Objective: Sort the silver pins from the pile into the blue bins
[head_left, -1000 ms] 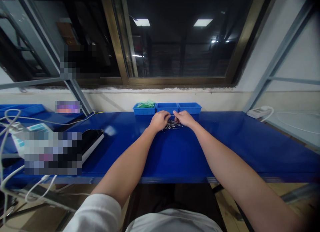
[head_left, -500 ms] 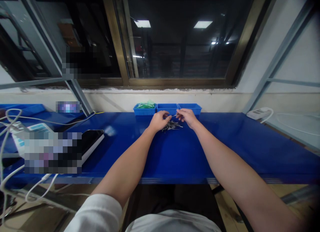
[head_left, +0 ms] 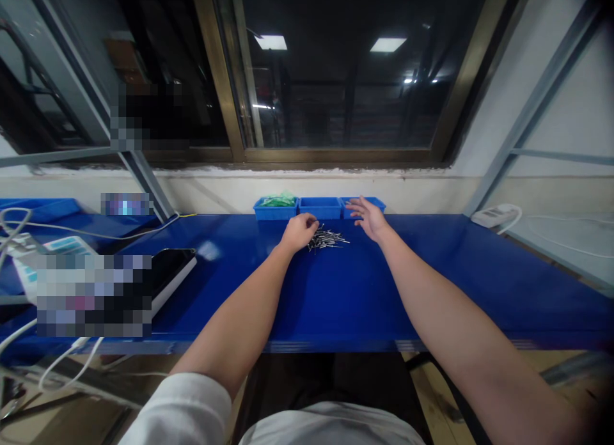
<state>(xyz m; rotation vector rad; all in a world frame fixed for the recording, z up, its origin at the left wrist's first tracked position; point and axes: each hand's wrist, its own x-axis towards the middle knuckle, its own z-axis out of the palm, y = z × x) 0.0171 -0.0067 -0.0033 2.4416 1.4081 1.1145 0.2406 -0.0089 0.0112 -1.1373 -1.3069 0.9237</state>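
A pile of thin, dark and silvery metal pieces like long screws or pins lies on the blue table. At the pile's left edge is my left hand, its fingers curled together; whatever may be between them is too small to make out. To the right and a bit higher, my right hand has its fingers spread, nothing visible in them. It overlaps the front of the right blue bin. Beside that stand a middle blue bin and a left blue bin holding green plastic bags.
On the left lie a black-topped white device, partly blurred out, and white cables. A white power strip sits at the far right. Grey metal posts rise at both sides, before a wall with a window.
My right hand has moved right and up, away from my left hand, and its fingers have spread. The thin piece that was between the hands is no longer visible there.
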